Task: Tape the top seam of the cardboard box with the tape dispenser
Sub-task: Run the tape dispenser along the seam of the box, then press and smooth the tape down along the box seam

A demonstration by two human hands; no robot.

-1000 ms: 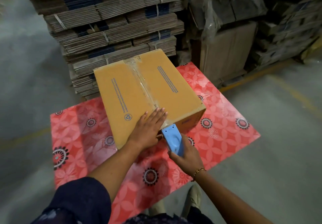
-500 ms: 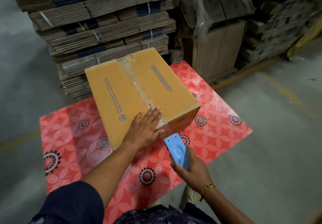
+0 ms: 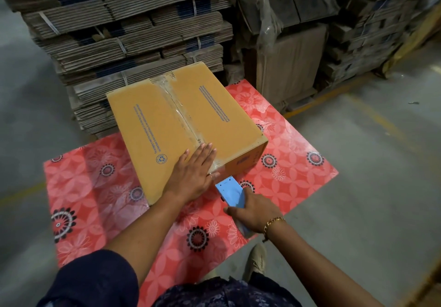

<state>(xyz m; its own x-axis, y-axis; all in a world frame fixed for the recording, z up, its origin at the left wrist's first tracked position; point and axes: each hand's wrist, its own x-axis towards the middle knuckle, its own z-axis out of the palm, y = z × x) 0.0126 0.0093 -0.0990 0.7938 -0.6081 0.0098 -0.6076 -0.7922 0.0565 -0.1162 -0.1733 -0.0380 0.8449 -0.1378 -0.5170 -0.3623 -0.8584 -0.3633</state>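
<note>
Head view: the box [image 3: 183, 127] is seen closed on a red flowered mat [image 3: 95, 187], with clear tape [image 3: 177, 113] laid along the top seam from the far edge to the near edge. The left hand [image 3: 193, 177] is pressed flat, fingers together, on the tape end at the near edge. The dispenser [image 3: 232, 194] is gripped in the closed right hand [image 3: 254, 214], just off the near face of the box; whether the tape is cut cannot be told. The step in hand is judged to be the finish of the seam run. Next, the tape end is to be folded down the near face and smoothed. The mat is laid on a concrete floor [image 3: 358, 187]. Bundled flat cartons [image 3: 133, 32] are stacked behind the box.
</note>
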